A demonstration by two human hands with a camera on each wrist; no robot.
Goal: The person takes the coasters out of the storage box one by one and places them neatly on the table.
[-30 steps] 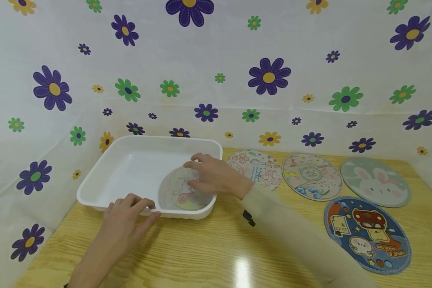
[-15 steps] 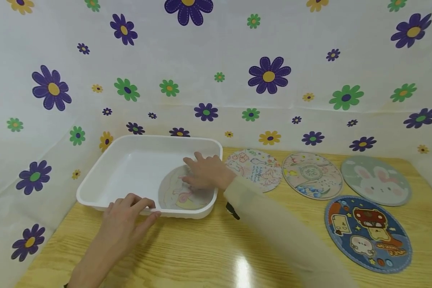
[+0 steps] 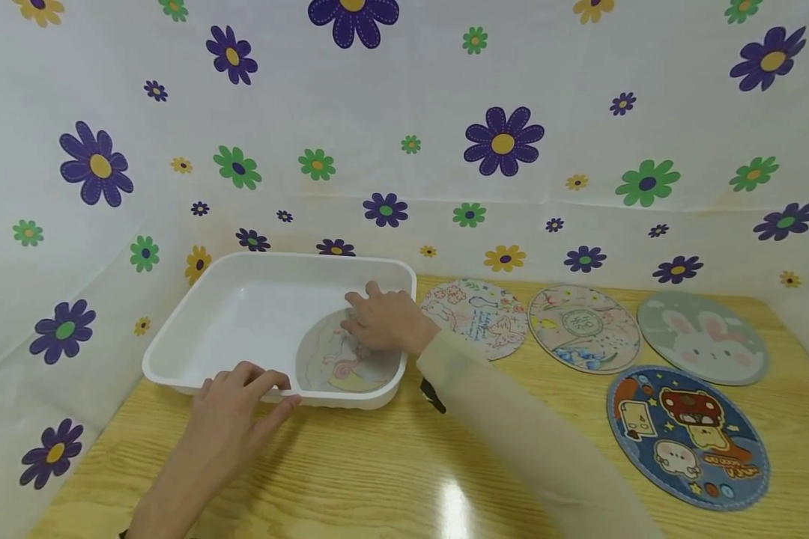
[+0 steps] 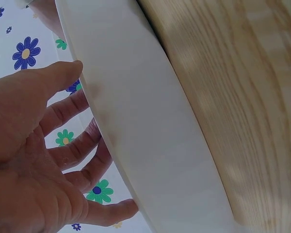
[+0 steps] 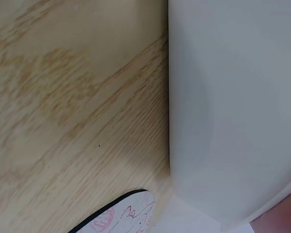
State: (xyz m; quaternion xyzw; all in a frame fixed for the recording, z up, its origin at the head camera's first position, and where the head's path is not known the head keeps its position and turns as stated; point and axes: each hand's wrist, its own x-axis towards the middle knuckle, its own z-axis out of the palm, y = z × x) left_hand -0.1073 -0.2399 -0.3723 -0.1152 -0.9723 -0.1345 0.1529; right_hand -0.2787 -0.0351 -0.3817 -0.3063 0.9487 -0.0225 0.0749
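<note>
A white plastic tray (image 3: 243,314) sits on the wooden table, with a pale round printed mat (image 3: 337,367) lying in its front right corner. My left hand (image 3: 232,408) holds the tray's front rim, fingers bent over the inside and thumb outside. The left wrist view has the left hand (image 4: 43,145) with its fingertips along the tray's edge. Inside the tray, my right hand (image 3: 391,322) rests over the far right part of the mat, fingers slightly bent. Part of the mat is hidden beneath it. Only a sliver of the right hand (image 5: 281,216) appears in the right wrist view.
Right of the tray lie several round mats: a pink-line one (image 3: 488,322), a floral one (image 3: 583,329), a green rabbit one (image 3: 704,340) and a blue cartoon one (image 3: 688,442). A flower-printed sheet (image 3: 431,112) hangs behind the table (image 3: 391,471).
My right hand has shifted slightly left and away from me over the mat, its fingers spreading and then bending again. The left hand and the tray have stayed in place.
</note>
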